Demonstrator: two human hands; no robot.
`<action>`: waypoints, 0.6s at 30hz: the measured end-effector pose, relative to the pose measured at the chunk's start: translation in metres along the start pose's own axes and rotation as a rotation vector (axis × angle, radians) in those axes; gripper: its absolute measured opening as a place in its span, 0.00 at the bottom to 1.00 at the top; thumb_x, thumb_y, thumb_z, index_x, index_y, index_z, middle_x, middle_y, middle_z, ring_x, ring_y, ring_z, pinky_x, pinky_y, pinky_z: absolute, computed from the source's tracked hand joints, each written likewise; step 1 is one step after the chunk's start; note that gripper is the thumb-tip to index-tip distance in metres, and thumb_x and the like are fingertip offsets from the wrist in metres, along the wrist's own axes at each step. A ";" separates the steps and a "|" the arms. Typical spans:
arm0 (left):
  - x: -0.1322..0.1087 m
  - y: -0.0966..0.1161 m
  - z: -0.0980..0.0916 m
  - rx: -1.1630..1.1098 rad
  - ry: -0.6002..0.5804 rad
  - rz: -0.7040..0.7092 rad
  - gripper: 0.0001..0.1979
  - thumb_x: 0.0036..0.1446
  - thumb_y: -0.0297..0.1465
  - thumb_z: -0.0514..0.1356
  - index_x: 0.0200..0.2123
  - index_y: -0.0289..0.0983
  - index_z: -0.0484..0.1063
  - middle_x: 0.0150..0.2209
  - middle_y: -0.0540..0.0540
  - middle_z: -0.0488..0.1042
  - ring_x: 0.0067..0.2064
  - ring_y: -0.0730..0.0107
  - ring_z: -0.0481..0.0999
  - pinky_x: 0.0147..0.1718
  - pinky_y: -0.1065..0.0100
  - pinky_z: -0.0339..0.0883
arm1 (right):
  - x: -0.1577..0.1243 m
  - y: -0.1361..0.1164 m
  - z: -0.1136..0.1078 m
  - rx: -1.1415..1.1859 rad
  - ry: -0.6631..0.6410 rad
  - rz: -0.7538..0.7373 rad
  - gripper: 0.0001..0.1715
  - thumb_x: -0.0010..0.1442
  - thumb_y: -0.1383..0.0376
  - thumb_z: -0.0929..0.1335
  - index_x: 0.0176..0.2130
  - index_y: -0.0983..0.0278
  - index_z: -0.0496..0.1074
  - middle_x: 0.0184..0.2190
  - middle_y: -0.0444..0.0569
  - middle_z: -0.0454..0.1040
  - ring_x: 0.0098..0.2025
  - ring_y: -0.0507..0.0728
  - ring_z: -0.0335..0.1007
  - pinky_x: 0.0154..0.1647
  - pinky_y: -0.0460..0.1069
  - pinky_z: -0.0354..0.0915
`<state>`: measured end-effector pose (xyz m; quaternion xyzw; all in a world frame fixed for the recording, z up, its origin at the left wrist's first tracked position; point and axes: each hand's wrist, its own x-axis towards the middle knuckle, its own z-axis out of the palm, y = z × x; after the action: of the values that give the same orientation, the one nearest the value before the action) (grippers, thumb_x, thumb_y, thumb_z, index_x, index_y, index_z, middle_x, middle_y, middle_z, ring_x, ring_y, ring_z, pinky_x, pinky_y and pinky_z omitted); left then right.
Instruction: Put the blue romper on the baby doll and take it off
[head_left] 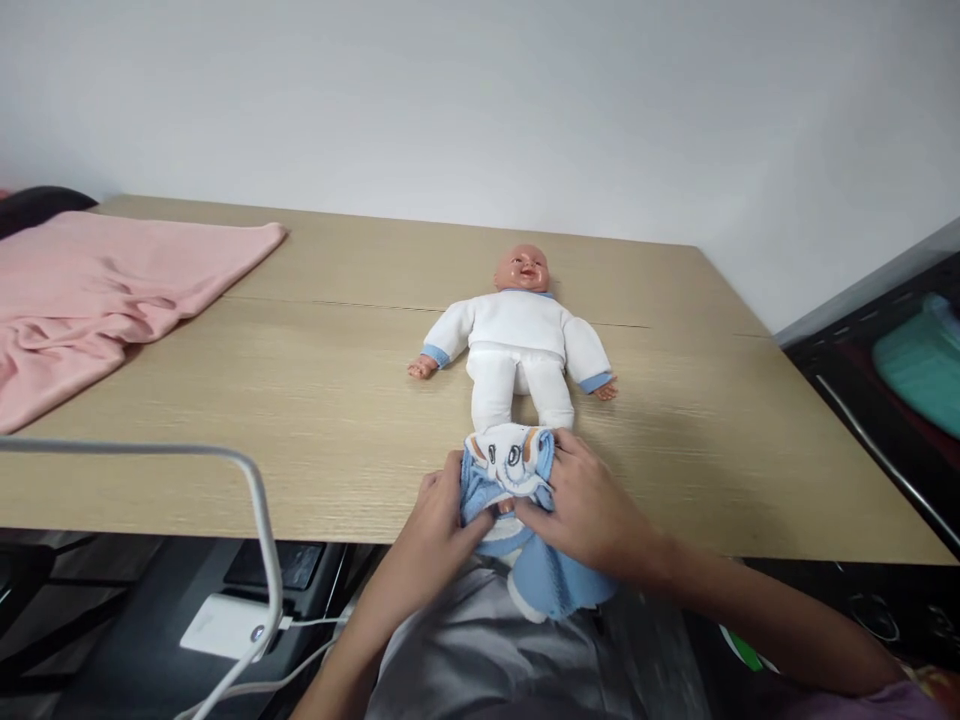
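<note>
So I've got this baby doll (517, 322) on its back on the wooden tabletop (337, 385), head toward the wall, legs pointing at me. Both hands are busy: left hand (441, 522) and right hand (591, 502) each pinch a side of a blue-and-white garment (511, 455) (pants, I think), bunched at the doll's lower legs by the near edge, part hanging over my lap. I'd call this the working-it-over-the-feet stage. The next move probably calls for an even pull with the feet lined up; loose fabric could snag them. The pink blanket (112, 290) is well off to the left. A white cable (267, 530) loops up near my left forearm, so that's what I'd watch. White power bank (221, 626) sits below.
</note>
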<state>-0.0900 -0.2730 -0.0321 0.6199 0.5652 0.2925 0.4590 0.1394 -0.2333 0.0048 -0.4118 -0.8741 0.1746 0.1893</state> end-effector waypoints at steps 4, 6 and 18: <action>0.000 0.000 0.003 -0.212 0.039 0.001 0.26 0.66 0.36 0.66 0.64 0.43 0.64 0.62 0.41 0.75 0.64 0.51 0.74 0.63 0.54 0.66 | -0.002 0.008 0.001 0.084 0.035 0.024 0.23 0.65 0.62 0.76 0.58 0.64 0.78 0.57 0.59 0.83 0.60 0.71 0.76 0.65 0.66 0.72; 0.002 0.000 0.005 -0.302 0.085 0.023 0.29 0.63 0.32 0.67 0.65 0.42 0.63 0.63 0.41 0.74 0.63 0.53 0.75 0.63 0.57 0.68 | -0.003 0.010 0.001 0.117 0.054 0.031 0.23 0.64 0.63 0.77 0.57 0.63 0.78 0.56 0.59 0.83 0.58 0.70 0.77 0.63 0.65 0.73; 0.013 -0.010 0.002 -0.327 0.086 0.123 0.21 0.61 0.28 0.66 0.57 0.40 0.71 0.52 0.46 0.79 0.54 0.59 0.79 0.53 0.64 0.71 | -0.003 0.020 -0.003 0.232 0.087 0.003 0.23 0.57 0.71 0.77 0.53 0.61 0.80 0.55 0.56 0.85 0.59 0.69 0.80 0.65 0.63 0.75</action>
<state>-0.0900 -0.2618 -0.0439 0.5572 0.4903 0.4343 0.5104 0.1559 -0.2228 -0.0020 -0.3956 -0.8384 0.2567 0.2732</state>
